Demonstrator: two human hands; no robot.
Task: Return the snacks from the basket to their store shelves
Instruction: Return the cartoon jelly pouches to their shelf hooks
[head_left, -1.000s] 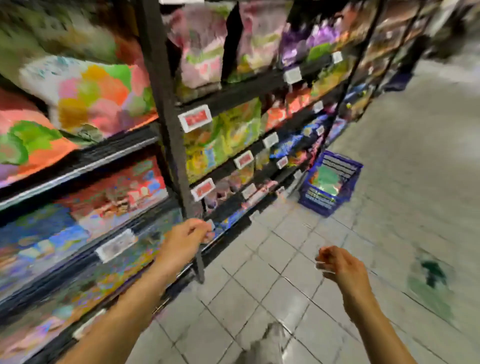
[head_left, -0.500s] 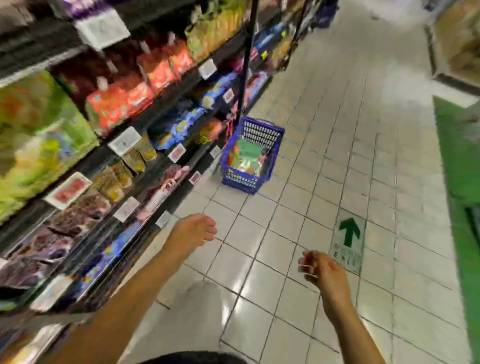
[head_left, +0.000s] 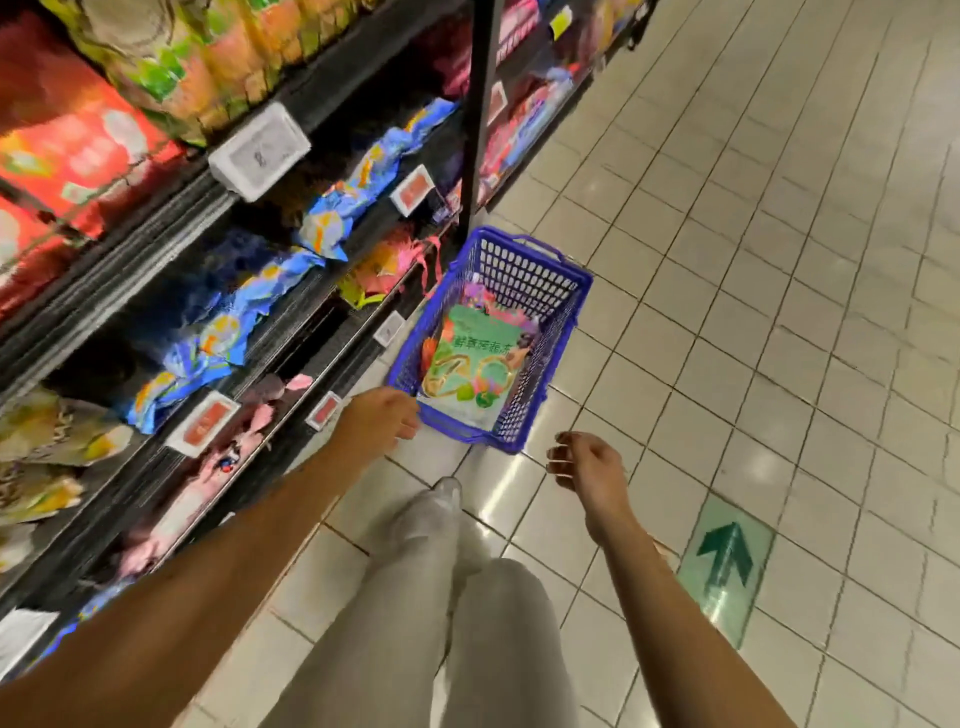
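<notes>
Head view, near to far. Nearest me, my two legs in pale trousers (head_left: 415, 613) are standing on the tiled floor (head_left: 753, 291), one foot pointing forward toward the basket. My left hand (head_left: 382, 418) is reaching forward just at the near left corner of the blue basket (head_left: 563, 322); its fingers are hanging loosely curled and gripping nothing, and whether they are touching the rim I cannot tell. My right hand (head_left: 584, 462) is hanging over bare tiles, apart from the basket's near right corner, fingers loosely bent and carrying nothing. Just right of that forearm, a green arrow sticker (head_left: 724, 558) is lying flat on the floor.

The basket is sitting on the floor with its left long side close beside the foot of the store shelves (head_left: 171, 223), its far end by a black upright post (head_left: 478, 114). To its right and beyond it, open tiles are running away down the aisle, giving wide room on that side; on the left the shelf edges are closing the space.

Inside the basket, a green snack bag (head_left: 470, 371) is lying face up, filling most of the floor of it, with a pink and purple packet (head_left: 480, 299) showing at its far end. On the shelves, blue packets (head_left: 228, 322), red packets (head_left: 67, 140) and price tags (head_left: 258, 150) are showing, all blurred.
</notes>
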